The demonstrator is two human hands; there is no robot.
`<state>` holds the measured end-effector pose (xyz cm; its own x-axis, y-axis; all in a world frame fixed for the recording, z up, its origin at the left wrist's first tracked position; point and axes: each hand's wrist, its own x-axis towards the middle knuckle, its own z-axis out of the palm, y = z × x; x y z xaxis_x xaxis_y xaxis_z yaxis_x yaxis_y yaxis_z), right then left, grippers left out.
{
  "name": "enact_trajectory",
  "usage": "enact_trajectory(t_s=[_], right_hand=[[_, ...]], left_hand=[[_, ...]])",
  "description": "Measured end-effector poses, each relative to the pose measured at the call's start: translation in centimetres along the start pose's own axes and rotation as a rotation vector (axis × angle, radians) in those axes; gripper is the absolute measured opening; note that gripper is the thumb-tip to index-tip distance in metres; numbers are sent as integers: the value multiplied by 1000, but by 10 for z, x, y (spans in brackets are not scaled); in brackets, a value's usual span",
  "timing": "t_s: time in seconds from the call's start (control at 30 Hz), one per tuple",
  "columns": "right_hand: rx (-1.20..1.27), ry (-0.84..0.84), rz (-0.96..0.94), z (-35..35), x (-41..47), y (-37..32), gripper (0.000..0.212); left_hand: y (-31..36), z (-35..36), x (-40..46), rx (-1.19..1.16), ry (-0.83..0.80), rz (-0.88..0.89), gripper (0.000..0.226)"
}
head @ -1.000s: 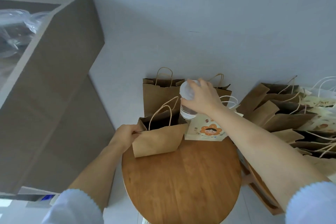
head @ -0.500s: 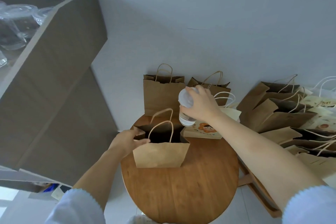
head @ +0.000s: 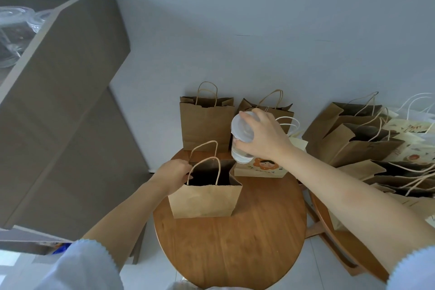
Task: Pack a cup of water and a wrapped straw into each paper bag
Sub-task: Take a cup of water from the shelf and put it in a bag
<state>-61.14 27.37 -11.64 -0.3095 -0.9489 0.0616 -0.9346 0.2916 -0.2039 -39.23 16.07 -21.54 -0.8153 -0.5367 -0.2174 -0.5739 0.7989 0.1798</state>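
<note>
Step in hand, as judged: lowering the cup (head: 242,141) into the open bag (head: 207,198) at centre frame.

Right hand (head: 266,135): its grip is wrapped over the cup's lid and upper wall, fingers curled round the rim. The cup hangs in the air, tilted with the lid toward the camera, above and to the right of the bag's mouth, not yet over it. Water shows in the lower part.

Left hand (head: 175,175): it grips the bag's left edge at the mouth, fingers hooked over the rim, holding the mouth spread. The forearm runs up from the lower left of the frame.

The bag stands upright on the round wooden surface (head: 235,247), both handles raised.

Recommendations: bring the cup upright before descent, since the tilt loads the lid seal. Centre it over the mouth, clear of the near handle (head: 217,167). Keep the left hold until the cup's base is seated flat; the paper walls give little support. No straw is visible at this moment.
</note>
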Motion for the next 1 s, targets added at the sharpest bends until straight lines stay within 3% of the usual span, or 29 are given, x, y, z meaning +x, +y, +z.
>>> enact_trajectory(t_s=[0.1, 0.23, 0.3, 0.43, 0.6, 0.77, 1.0], right_hand=[[-2, 17, -70, 2, -3, -4, 77], [13, 27, -187, 6, -8, -12, 78], [-21, 48, -326, 10, -12, -15, 79], [-49, 70, -567, 24, -14, -18, 86], [-32, -39, -695, 45, -13, -33, 90], [-75, -299, -630, 61, -1, -53, 87], [-158, -421, -662, 67, 17, -53, 92]], left_hand=[[-3, 3, 0, 40, -100, 13, 41], [-10, 10, -5, 190, -243, -11, 101], [-9, 11, -9, 243, -284, -19, 112], [-7, 15, -12, 283, -290, -21, 117], [-6, 19, -15, 285, -267, -23, 122], [-8, 21, -20, 295, -249, 1, 124], [-11, 22, -28, 310, -218, 45, 122]])
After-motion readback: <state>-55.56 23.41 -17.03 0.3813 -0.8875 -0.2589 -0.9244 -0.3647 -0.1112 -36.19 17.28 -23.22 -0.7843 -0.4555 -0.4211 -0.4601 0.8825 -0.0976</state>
